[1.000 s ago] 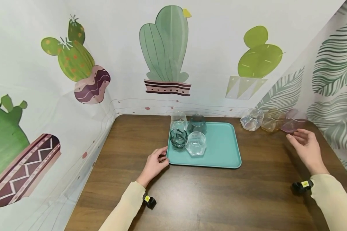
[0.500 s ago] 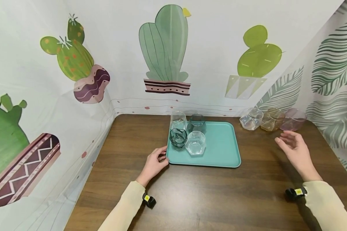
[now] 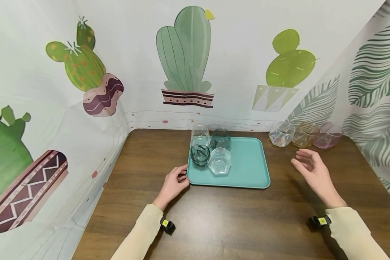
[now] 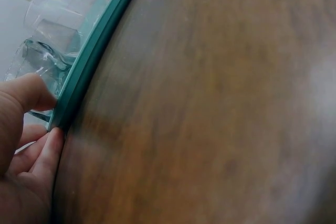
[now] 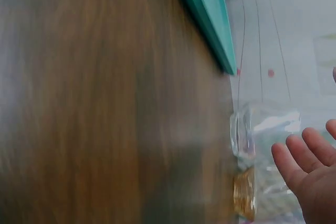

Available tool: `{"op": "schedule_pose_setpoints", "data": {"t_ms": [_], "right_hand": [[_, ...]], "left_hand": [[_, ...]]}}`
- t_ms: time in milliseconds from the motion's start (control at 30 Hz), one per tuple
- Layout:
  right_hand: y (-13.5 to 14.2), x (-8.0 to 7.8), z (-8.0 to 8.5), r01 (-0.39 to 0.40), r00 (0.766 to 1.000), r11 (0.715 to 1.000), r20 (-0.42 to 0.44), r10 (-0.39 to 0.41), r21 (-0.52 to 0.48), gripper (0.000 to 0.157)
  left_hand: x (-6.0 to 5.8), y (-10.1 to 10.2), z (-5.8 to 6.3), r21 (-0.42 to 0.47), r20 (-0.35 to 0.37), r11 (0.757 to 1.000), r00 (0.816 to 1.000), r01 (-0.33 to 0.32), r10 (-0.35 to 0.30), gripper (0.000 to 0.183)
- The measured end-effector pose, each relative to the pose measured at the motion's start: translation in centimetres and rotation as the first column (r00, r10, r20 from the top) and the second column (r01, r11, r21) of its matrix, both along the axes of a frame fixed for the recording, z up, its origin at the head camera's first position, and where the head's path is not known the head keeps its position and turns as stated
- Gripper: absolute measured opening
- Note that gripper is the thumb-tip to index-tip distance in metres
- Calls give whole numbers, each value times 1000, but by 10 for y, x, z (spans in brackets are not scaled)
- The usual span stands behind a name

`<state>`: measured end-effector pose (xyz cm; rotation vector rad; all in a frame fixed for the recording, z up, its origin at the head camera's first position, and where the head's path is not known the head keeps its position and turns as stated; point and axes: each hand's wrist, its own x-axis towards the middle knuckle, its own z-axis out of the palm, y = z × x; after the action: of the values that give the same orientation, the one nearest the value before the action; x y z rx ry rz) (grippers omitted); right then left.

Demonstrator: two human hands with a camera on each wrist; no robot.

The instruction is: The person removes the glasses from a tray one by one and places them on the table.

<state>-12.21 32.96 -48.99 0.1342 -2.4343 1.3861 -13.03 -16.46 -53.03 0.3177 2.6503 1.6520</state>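
At the front left corner of a turquoise tray [image 3: 247,162], my left hand [image 3: 173,184] grips the rim; in the left wrist view its thumb [image 4: 35,92] lies at the rim and the fingers at the outer side. Four-sided grouping on the tray's left part: a dark faceted glass [image 3: 200,156], a clear hexagonal glass [image 3: 220,161], a clear rounded glass [image 3: 200,135] and a smoky glass [image 3: 220,139]. My right hand [image 3: 314,177] hovers over the table right of the tray, fingers loosely bent, holding nothing. The right wrist view shows its spread fingers [image 5: 304,156].
At the back right of the wooden table [image 3: 234,224] stand an iridescent clear glass [image 3: 282,134], an amber glass [image 3: 305,135] and a pink glass [image 3: 328,135] in a row. A cactus-print cloth [image 3: 237,65] hangs behind the table.
My right hand has moved left, from in front of the pink glass toward the tray, and slightly nearer the body. The left hand, tray and glasses stay in place.
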Motion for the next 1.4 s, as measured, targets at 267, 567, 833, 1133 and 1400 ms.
{"op": "schedule_pose_setpoints", "data": {"t_ms": [267, 567, 833, 1133, 1400], "right_hand": [[-24, 4, 0, -54, 998, 998, -26, 54, -11, 49], [-52, 4, -2, -124, 992, 992, -15, 124, -28, 48], [-76, 2, -5, -209, 978, 978, -6, 208, -30, 48], [-98, 0, -5, -254, 966, 967, 42, 255, -10, 48], [-117, -6, -3, -291, 954, 957, 77, 291, -1, 50]], "left_hand": [[1, 1, 2, 7, 25, 1000, 1000, -4, 4, 57], [2, 0, 1, 7, 26, 1000, 1000, -7, 7, 57], [1, 0, 1, 7, 20, 1000, 1000, -4, 4, 57], [1, 1, 1, 7, 22, 1000, 1000, -10, 10, 57], [2, 1, 3, 0, 19, 1000, 1000, -9, 9, 57]]}}
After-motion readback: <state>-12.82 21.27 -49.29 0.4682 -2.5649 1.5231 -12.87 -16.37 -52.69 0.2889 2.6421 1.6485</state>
